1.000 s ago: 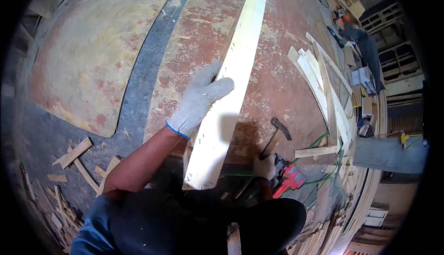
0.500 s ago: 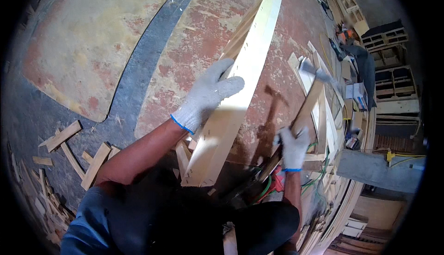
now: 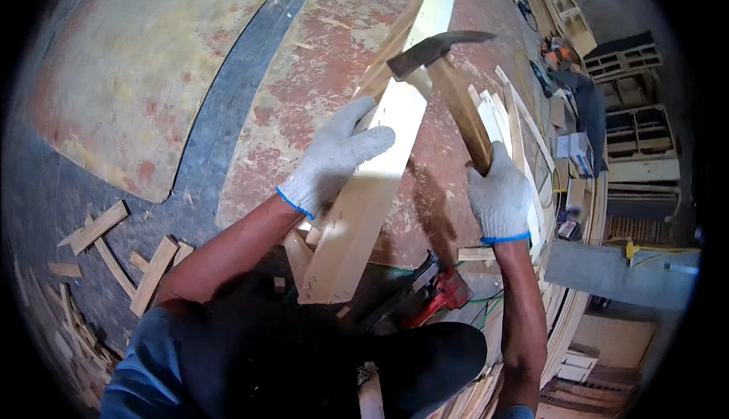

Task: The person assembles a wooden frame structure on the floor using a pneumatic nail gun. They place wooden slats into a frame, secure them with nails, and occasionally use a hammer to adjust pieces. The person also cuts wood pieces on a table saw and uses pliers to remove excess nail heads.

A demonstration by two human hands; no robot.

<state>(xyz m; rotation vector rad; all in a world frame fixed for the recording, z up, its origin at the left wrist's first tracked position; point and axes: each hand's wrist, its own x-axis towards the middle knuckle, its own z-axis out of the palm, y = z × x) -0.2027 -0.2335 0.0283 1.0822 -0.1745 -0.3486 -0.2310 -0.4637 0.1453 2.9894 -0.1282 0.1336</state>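
Note:
My left hand [image 3: 342,145], in a white knit glove with a blue cuff, is closed round a long, pale wooden frame [image 3: 372,199]. Its thumb lies over the top board, and the fingers are hidden on the left side. The frame stretches away from my lap, with small dark marks along its top. In the same kind of glove, my right hand [image 3: 499,195] grips a hammer [image 3: 461,111] by its wooden handle. The dark hammer head is over the far half of the top board; I cannot tell whether it touches.
A red and black nail gun [image 3: 444,297] lies near my knee. Loose wood offcuts [image 3: 156,275] are scattered at the left, and long wood strips [image 3: 524,126] lie at the right. Farther right are slatted wooden frames [image 3: 642,134] and a small box [image 3: 575,151].
My right hand has moved up and away from my lap, and the hammer head has swung left to over the board. The nail gun shows more fully. My left hand keeps its grip.

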